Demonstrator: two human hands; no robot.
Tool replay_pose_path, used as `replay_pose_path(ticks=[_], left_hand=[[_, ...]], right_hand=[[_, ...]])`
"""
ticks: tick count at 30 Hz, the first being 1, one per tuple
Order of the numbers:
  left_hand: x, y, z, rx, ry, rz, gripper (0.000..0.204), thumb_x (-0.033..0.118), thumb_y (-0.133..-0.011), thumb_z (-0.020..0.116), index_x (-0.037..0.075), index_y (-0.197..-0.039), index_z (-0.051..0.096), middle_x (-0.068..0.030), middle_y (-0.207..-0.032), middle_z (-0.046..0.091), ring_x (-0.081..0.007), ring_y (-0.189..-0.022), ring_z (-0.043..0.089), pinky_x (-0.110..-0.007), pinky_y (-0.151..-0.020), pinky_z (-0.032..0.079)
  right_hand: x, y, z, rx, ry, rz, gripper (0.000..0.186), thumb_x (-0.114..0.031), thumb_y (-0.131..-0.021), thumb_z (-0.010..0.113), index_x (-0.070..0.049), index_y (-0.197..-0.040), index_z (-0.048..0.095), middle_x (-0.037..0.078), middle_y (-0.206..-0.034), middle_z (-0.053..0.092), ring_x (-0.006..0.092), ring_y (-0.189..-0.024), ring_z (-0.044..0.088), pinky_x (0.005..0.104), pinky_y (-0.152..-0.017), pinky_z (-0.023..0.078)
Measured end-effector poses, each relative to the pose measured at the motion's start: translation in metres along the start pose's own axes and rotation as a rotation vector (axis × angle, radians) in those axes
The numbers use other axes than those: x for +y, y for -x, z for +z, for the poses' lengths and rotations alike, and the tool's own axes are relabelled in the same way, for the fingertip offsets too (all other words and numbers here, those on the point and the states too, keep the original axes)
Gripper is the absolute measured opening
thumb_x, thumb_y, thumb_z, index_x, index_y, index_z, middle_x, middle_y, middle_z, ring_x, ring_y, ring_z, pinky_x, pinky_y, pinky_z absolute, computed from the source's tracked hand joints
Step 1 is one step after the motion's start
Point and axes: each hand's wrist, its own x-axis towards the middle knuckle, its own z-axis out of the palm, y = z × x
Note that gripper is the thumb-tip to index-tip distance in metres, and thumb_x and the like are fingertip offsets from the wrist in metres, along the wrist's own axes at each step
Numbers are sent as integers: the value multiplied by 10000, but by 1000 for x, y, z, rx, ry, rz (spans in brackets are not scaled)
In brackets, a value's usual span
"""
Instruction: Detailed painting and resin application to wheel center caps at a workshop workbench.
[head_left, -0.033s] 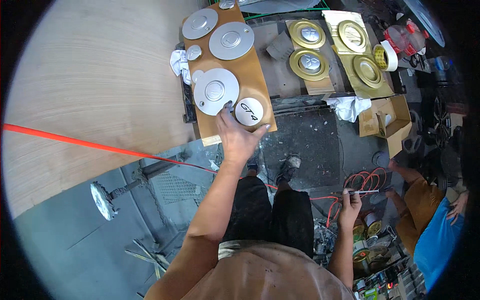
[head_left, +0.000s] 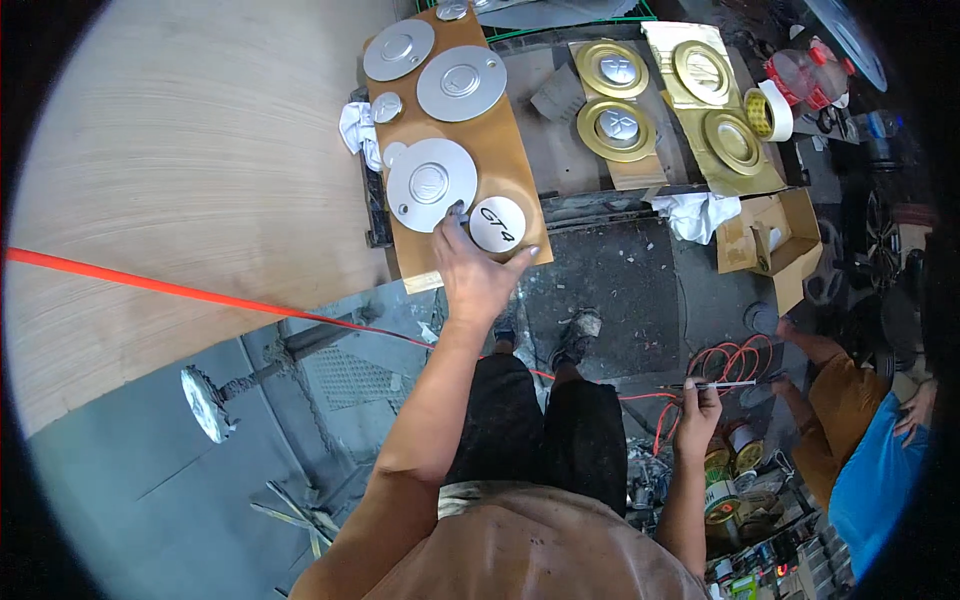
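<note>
My left hand (head_left: 482, 255) rests on a brown board (head_left: 513, 160), fingers spread beside a small white disc (head_left: 498, 224) with dark lettering. Its fingertips touch near the rim of a large silver-white disc (head_left: 432, 184) with a raised centre; its thumb lies at the board's right side. More silver discs (head_left: 461, 82) and small caps (head_left: 387, 106) lie farther up the board. My right hand (head_left: 697, 412), low on the right, is closed on a slim metal tool (head_left: 729, 384) held level.
Gold rings (head_left: 731, 142) on cardboard, tape (head_left: 780, 110), a rag (head_left: 692, 215) and an open carton (head_left: 760, 245) sit at right. A plywood surface (head_left: 190, 160) fills the left, crossed by a red hose (head_left: 200, 296). A co-worker in blue (head_left: 868, 480) is at lower right.
</note>
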Motion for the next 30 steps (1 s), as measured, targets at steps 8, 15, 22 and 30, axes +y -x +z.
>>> replay_pose_path(ticks=[8, 15, 22, 30], left_hand=[[-8, -8, -6, -187, 39, -54, 1010, 205, -630, 874, -82, -1393, 279, -256, -1223, 453, -402, -1127, 464, -507, -1004, 378], [-18, 7, -23, -109, 145, 47, 830, 202, -657, 844, -32, -1322, 404, -261, -1244, 486, -428, -1155, 471, -504, -995, 399], [10, 83, -42, -907, 625, 307, 421, 118, -857, 675, 65, -1260, 567, -157, -961, 684, -330, -879, 653, -422, -797, 526], [37, 125, -49, -932, 775, 200, 728, -5, -820, 610, 17, -1488, 319, -229, -1412, 492, -379, -1096, 625, -452, -955, 492]], right_hand=[[9, 17, 6, 19, -17, -46, 113, -118, -955, 636, -21, -902, 617, -12, -766, 580, 70, -688, 503, 237, -632, 404], [9, 24, 15, 53, 16, -61, 135, -124, -949, 646, 3, -993, 650, 12, -803, 621, 86, -731, 549, 246, -669, 437], [-27, 45, 69, -88, 44, -116, 155, -106, -947, 645, 17, -1040, 658, 70, -958, 682, 123, -873, 611, 269, -790, 480], [-65, 59, 115, -314, 331, -419, 219, -88, -845, 734, -16, -1001, 597, 87, -909, 675, 163, -847, 648, 309, -750, 512]])
